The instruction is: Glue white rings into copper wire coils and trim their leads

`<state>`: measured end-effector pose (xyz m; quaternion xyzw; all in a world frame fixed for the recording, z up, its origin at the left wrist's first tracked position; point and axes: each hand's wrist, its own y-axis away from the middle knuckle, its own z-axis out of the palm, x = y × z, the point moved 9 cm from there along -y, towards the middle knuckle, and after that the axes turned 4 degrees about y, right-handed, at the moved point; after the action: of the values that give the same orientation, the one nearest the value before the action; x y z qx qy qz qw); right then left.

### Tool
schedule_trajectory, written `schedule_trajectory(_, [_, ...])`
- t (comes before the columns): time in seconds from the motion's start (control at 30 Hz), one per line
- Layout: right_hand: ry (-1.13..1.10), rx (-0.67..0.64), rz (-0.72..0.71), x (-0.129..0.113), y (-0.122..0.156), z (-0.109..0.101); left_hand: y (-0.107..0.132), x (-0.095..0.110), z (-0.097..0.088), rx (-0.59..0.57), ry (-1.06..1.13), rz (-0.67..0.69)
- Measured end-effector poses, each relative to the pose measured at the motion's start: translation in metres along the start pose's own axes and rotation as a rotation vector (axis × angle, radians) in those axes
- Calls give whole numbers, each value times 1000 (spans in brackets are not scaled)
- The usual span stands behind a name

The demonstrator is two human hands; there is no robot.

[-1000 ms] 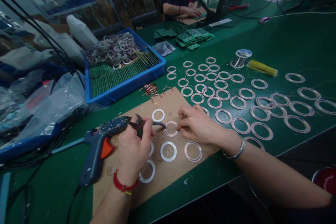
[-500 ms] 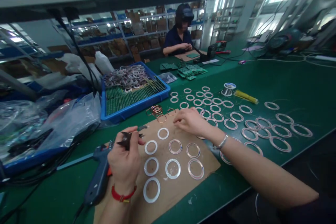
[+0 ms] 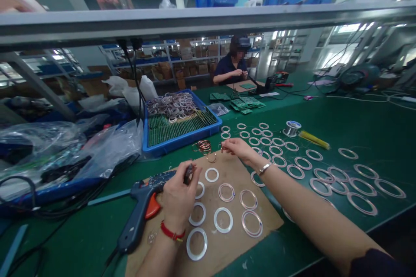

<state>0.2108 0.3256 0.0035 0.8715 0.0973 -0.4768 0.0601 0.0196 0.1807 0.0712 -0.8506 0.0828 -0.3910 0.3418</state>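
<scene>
Clenching a pair of small dark metal cutters (image 3: 188,174) in the left hand (image 3: 180,194), with the tips poking up out of the fist. Holding them over the near-left part of the flat brown cardboard sheet (image 3: 234,171), just beside the nose of the blue-black hot glue gun with the orange trigger (image 3: 143,207). Curling the right hand (image 3: 238,147) in at the fingertips (image 3: 225,147), maybe on a thin copper loop, but honestly can't tell if gripping anything or just loose.

Compared with half a second back: reaching further out with the right hand now, up at the far edge of the cardboard and nearly against the little heap of copper wire coils (image 3: 203,146) rather than hovering over the sheet. Carrying the cutters more upright, no longer pointing off to the left. Looking higher too, so catching more overhead rail and less table.

Pose-wise: stretching the right forearm long and diagonal across the sheet, palm down, silver bangle (image 3: 264,168) at the wrist. Bringing the left forearm straight up from the bottom edge, back of the hand facing the camera, red cord bracelet (image 3: 171,233) at the wrist.

Under the hands on the cardboard: white plastic rings (image 3: 196,243) and copper-lined clear rings (image 3: 251,223), lying flat in loose rows. Off to the right on the green table mat (image 3: 325,112), plenty more rings (image 3: 302,163) spread out.
</scene>
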Motion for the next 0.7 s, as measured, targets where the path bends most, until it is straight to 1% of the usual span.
schedule_trajectory(0.07, [-168, -13, 19, -5, 8, 4, -12, 6, 13, -65, -2, 17])
schedule_trajectory(0.17, [-329, -9, 32, -13, 13, 13, -33, 14, 42, -202, -152, 56])
schedule_trajectory(0.27, [-391, 3, 23, -18, 10, 16, -51, 20, 66, -274, -275, 94])
schedule_trajectory(0.33, [-381, 24, -9, -22, 6, 11, -59, 23, 74, -277, -281, 107])
schedule_trajectory(0.37, [-364, 49, -33, -25, 5, 6, -62, 23, 75, -273, -280, 107])
schedule_trajectory(0.43, [-309, 151, -102, -32, 7, -11, -66, 23, 73, -256, -262, 94])
schedule_trajectory(0.5, [-251, 277, -199, -44, 14, -28, -68, 21, 66, -233, -225, 66])
schedule_trajectory(0.53, [-211, 297, -261, -51, 18, -31, -68, 20, 62, -224, -201, 50])
schedule_trajectory(0.57, [-160, 265, -323, -59, 22, -28, -68, 19, 58, -220, -176, 36])
schedule_trajectory(0.63, [-46, 93, -408, -69, 26, -8, -66, 16, 52, -222, -128, 19])
schedule_trajectory(0.7, [45, -71, -426, -67, 30, 14, -62, 13, 47, -226, -99, 2])
